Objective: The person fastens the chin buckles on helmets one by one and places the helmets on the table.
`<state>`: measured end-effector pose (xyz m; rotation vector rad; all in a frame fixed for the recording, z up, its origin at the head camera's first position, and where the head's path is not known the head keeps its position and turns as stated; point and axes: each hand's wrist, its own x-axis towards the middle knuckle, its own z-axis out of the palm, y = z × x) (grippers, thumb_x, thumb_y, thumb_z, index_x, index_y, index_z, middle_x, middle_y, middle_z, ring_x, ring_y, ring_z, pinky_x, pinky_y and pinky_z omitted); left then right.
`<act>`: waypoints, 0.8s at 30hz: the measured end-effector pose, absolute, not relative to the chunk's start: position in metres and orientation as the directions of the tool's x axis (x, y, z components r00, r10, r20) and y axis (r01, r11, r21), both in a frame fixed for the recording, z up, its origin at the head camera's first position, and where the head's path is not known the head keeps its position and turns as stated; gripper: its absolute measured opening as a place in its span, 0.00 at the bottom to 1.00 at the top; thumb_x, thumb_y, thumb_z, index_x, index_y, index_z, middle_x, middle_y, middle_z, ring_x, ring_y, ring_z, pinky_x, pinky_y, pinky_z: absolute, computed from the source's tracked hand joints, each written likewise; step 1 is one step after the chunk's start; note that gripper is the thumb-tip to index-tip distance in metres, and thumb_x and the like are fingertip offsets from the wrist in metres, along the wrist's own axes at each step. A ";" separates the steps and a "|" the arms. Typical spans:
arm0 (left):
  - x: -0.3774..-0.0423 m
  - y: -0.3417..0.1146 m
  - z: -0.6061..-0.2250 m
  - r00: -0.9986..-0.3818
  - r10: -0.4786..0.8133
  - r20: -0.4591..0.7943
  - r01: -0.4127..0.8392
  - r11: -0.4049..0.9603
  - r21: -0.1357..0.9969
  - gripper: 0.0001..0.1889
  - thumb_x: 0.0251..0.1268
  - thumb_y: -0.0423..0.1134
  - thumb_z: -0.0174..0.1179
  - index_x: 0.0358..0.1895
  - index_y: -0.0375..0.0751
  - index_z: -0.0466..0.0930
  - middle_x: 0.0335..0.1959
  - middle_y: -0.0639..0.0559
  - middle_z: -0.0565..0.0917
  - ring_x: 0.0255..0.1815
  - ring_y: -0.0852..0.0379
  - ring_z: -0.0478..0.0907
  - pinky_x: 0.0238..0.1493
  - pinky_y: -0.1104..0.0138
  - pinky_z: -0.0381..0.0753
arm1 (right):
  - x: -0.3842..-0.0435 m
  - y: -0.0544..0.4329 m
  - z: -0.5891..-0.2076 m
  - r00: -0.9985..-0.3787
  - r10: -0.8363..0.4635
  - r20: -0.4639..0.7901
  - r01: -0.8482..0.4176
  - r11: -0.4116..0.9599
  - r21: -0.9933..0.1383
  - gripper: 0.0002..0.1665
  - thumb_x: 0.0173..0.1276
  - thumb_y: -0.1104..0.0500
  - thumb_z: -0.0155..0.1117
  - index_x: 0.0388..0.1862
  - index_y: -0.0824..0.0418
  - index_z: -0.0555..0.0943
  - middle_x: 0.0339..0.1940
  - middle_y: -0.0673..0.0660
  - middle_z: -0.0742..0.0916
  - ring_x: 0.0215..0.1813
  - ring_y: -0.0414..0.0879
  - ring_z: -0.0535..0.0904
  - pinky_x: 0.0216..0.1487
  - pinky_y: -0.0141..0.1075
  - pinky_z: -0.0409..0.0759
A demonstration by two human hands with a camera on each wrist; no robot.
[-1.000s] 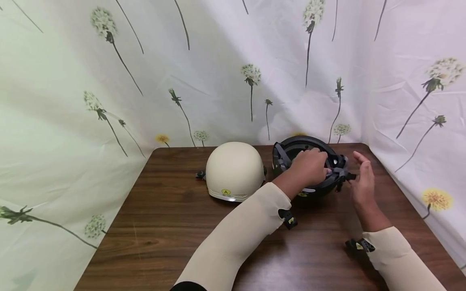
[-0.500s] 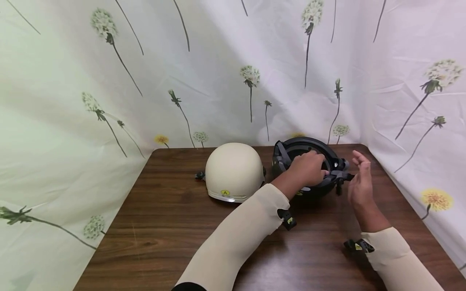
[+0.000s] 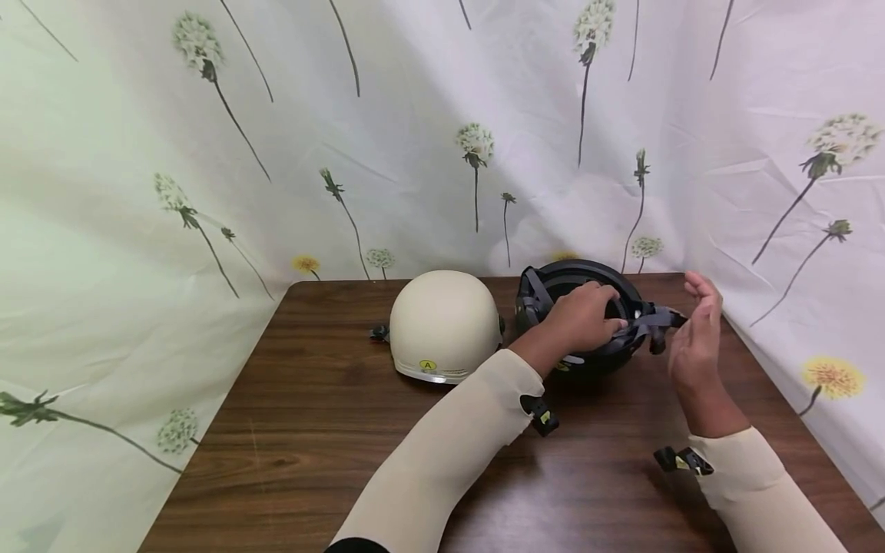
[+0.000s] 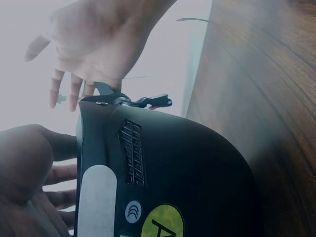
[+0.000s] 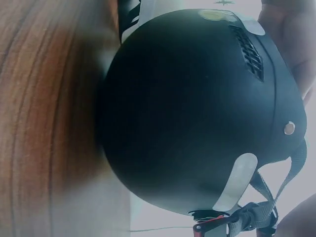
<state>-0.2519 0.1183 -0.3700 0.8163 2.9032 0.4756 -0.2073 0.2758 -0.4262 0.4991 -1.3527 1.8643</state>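
A black helmet (image 3: 588,265) lies upside down near the table's back right, its smooth shell (image 5: 187,108) filling most of the right wrist view. My left hand (image 3: 579,316) reaches over its front rim, thumb tip right at the grey webbing by the right rim. The ends of its fingers are hidden inside the helmet; I cannot tell whether they grip anything. My right hand (image 3: 694,349), just outside that rim, holds the dark end of the chin strap (image 3: 660,320) out to the right, with its upper fingers raised. The left wrist view shows the right hand (image 4: 98,44) above the rim.
A cream helmet (image 3: 445,322) stands crown up left of the black one, its buckle (image 3: 379,332) sticking out at its left. Both are on a dark wooden table (image 3: 297,445). A flower-print cloth (image 3: 415,153) hangs behind and at both sides.
My right hand has moved right and slightly up, and the chin strap has come with it, stretched further out. The left hand and both helmets have hardly moved.
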 end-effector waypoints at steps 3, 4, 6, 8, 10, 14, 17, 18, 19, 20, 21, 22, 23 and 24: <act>-0.253 0.116 -0.369 -0.842 0.539 0.011 0.503 0.778 0.376 0.29 0.76 0.60 0.60 0.76 0.59 0.73 0.73 0.62 0.73 0.72 0.63 0.72 0.69 0.65 0.74 | -0.207 0.274 -0.421 -0.628 0.323 0.708 -0.772 -0.142 -0.619 0.34 0.86 0.45 0.47 0.73 0.72 0.65 0.71 0.61 0.64 0.73 0.54 0.50 0.67 0.36 0.56; -0.253 0.115 -0.369 -0.838 0.546 0.016 0.507 0.766 0.395 0.29 0.76 0.60 0.60 0.76 0.58 0.73 0.73 0.62 0.74 0.72 0.63 0.72 0.69 0.66 0.74 | -0.206 0.274 -0.420 -0.621 0.319 0.716 -0.776 -0.120 -0.620 0.34 0.86 0.45 0.47 0.73 0.72 0.66 0.72 0.62 0.64 0.73 0.54 0.51 0.64 0.36 0.61; -0.254 0.113 -0.369 -0.827 0.561 0.025 0.518 0.744 0.423 0.29 0.76 0.59 0.61 0.76 0.57 0.73 0.73 0.61 0.74 0.72 0.63 0.72 0.68 0.67 0.75 | -0.206 0.273 -0.417 -0.602 0.317 0.733 -0.786 -0.074 -0.614 0.33 0.86 0.47 0.46 0.73 0.73 0.67 0.73 0.61 0.65 0.73 0.54 0.53 0.60 0.35 0.67; -0.254 0.111 -0.370 -0.815 0.579 0.034 0.530 0.720 0.447 0.30 0.76 0.58 0.61 0.76 0.55 0.73 0.72 0.60 0.75 0.72 0.63 0.73 0.67 0.67 0.75 | -0.205 0.273 -0.414 -0.574 0.310 0.758 -0.791 0.031 -0.611 0.31 0.87 0.49 0.42 0.72 0.73 0.68 0.74 0.61 0.66 0.74 0.54 0.56 0.60 0.35 0.69; -0.255 0.110 -0.370 -0.806 0.591 0.040 0.538 0.701 0.468 0.30 0.77 0.58 0.61 0.76 0.53 0.73 0.72 0.59 0.76 0.71 0.62 0.74 0.66 0.67 0.76 | -0.205 0.275 -0.411 -0.545 0.294 0.785 -0.790 0.135 -0.599 0.30 0.88 0.52 0.38 0.72 0.74 0.68 0.74 0.59 0.68 0.75 0.54 0.58 0.60 0.34 0.70; -0.255 0.108 -0.370 -0.802 0.596 0.052 0.535 0.676 0.506 0.29 0.77 0.57 0.61 0.75 0.52 0.73 0.71 0.57 0.77 0.70 0.61 0.75 0.65 0.67 0.76 | -0.207 0.276 -0.407 -0.512 0.224 0.829 -0.807 0.204 -0.554 0.32 0.89 0.52 0.33 0.73 0.76 0.66 0.73 0.58 0.70 0.74 0.53 0.62 0.63 0.31 0.73; -0.255 0.107 -0.370 -0.804 0.591 0.067 0.530 0.661 0.531 0.28 0.77 0.57 0.61 0.74 0.51 0.75 0.69 0.56 0.78 0.68 0.61 0.76 0.63 0.68 0.77 | -0.211 0.274 -0.406 -0.499 0.183 0.847 -0.848 0.098 -0.521 0.33 0.89 0.50 0.37 0.73 0.79 0.66 0.69 0.62 0.72 0.72 0.53 0.66 0.62 0.32 0.77; -0.255 0.107 -0.371 -0.805 0.589 0.070 0.527 0.657 0.539 0.28 0.77 0.57 0.62 0.73 0.51 0.75 0.68 0.56 0.79 0.67 0.61 0.76 0.63 0.68 0.77 | -0.212 0.273 -0.406 -0.499 0.172 0.849 -0.857 0.046 -0.513 0.34 0.89 0.49 0.39 0.73 0.79 0.65 0.68 0.62 0.72 0.71 0.53 0.67 0.62 0.32 0.78; -0.255 0.107 -0.371 -0.807 0.586 0.073 0.523 0.652 0.548 0.28 0.77 0.57 0.62 0.73 0.51 0.75 0.68 0.56 0.79 0.67 0.61 0.77 0.62 0.68 0.77 | -0.213 0.272 -0.406 -0.498 0.165 0.851 -0.863 -0.003 -0.505 0.35 0.89 0.49 0.41 0.73 0.80 0.65 0.68 0.63 0.72 0.71 0.54 0.67 0.62 0.33 0.78; -0.254 0.106 -0.371 -0.810 0.581 0.072 0.515 0.649 0.560 0.28 0.76 0.57 0.62 0.73 0.51 0.75 0.67 0.56 0.80 0.66 0.61 0.77 0.62 0.68 0.77 | -0.214 0.270 -0.406 -0.498 0.159 0.852 -0.866 -0.050 -0.497 0.35 0.88 0.49 0.43 0.72 0.80 0.65 0.68 0.65 0.72 0.71 0.54 0.67 0.62 0.33 0.78; -0.254 0.106 -0.371 -0.813 0.578 0.072 0.507 0.641 0.576 0.29 0.76 0.57 0.62 0.74 0.50 0.74 0.67 0.56 0.80 0.67 0.61 0.77 0.62 0.67 0.78 | -0.214 0.269 -0.406 -0.496 0.151 0.855 -0.868 -0.065 -0.492 0.36 0.88 0.48 0.44 0.72 0.81 0.64 0.68 0.66 0.72 0.71 0.55 0.66 0.62 0.33 0.79; -0.253 0.106 -0.371 -0.818 0.572 0.069 0.494 0.634 0.595 0.30 0.76 0.58 0.62 0.74 0.50 0.74 0.67 0.56 0.81 0.67 0.61 0.77 0.63 0.67 0.78 | -0.215 0.267 -0.405 -0.499 0.145 0.855 -0.867 -0.092 -0.490 0.36 0.87 0.48 0.46 0.72 0.81 0.64 0.69 0.66 0.72 0.71 0.55 0.66 0.62 0.34 0.79; -0.253 0.105 -0.371 -0.824 0.562 0.064 0.476 0.628 0.615 0.30 0.76 0.59 0.61 0.74 0.51 0.73 0.66 0.58 0.81 0.67 0.62 0.77 0.63 0.67 0.77 | -0.215 0.266 -0.405 -0.498 0.136 0.856 -0.867 -0.095 -0.489 0.37 0.87 0.47 0.47 0.72 0.81 0.64 0.69 0.66 0.72 0.71 0.56 0.67 0.62 0.34 0.79; -0.253 0.105 -0.371 -0.828 0.557 0.063 0.462 0.614 0.640 0.31 0.76 0.60 0.61 0.75 0.50 0.73 0.65 0.57 0.82 0.67 0.62 0.78 0.63 0.67 0.78 | -0.216 0.265 -0.405 -0.501 0.126 0.856 -0.865 -0.105 -0.491 0.38 0.86 0.46 0.49 0.72 0.81 0.64 0.69 0.66 0.72 0.71 0.55 0.66 0.63 0.35 0.78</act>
